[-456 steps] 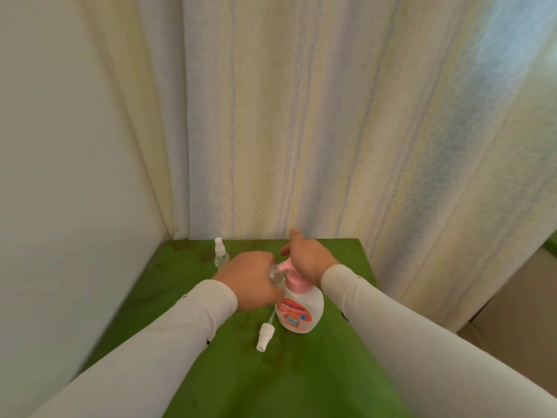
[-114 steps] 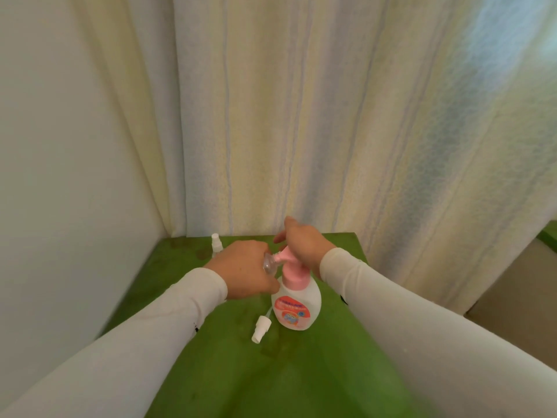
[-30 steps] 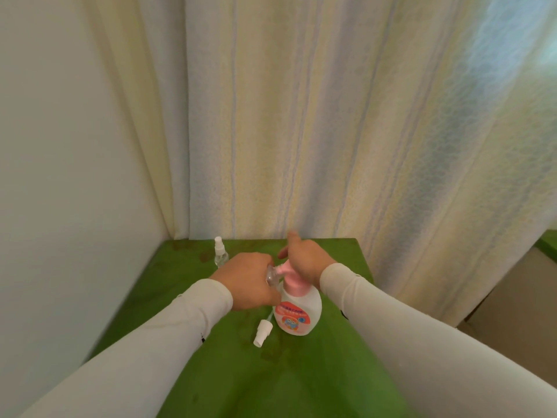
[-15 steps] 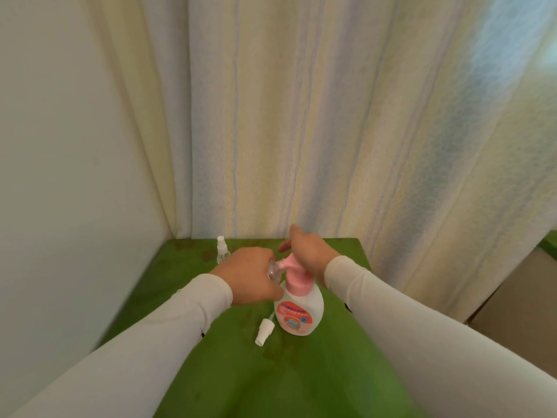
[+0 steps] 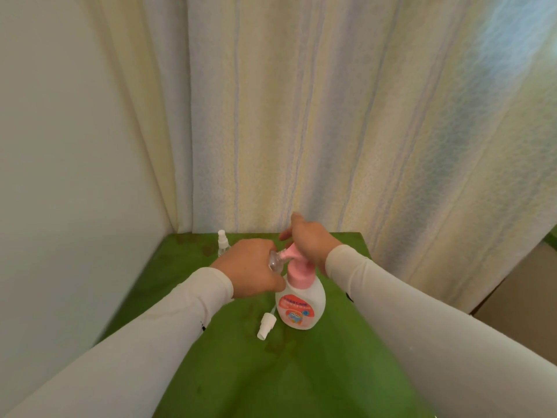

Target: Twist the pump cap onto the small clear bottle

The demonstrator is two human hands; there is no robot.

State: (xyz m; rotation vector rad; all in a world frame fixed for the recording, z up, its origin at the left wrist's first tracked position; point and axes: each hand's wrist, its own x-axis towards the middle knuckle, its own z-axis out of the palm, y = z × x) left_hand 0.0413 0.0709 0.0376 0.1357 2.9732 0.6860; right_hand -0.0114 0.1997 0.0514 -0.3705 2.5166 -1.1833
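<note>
The pump bottle [image 5: 301, 303] stands upright on the green table [image 5: 301, 372] between both hands; the right hand [image 5: 310, 241] presses its pink pump head [image 5: 294, 256] — fingers fairly straight. The left hand [image 5: 251, 271] grips a small clear bottle [image 5: 275, 262] at the nozzle; contents cannot be told — a loose white spray cap [image 5: 266, 325] lies just beside the base.

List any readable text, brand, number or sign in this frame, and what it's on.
Pump bottle, red label: a line of white lettering along the top, too blurred to read; below it a cartoon figure, no legible words.
Small spray bottle at the back of the green table: no text visible.
Loose white spray head: no text.
Clear small bottle in the left hand: no text.
</note>
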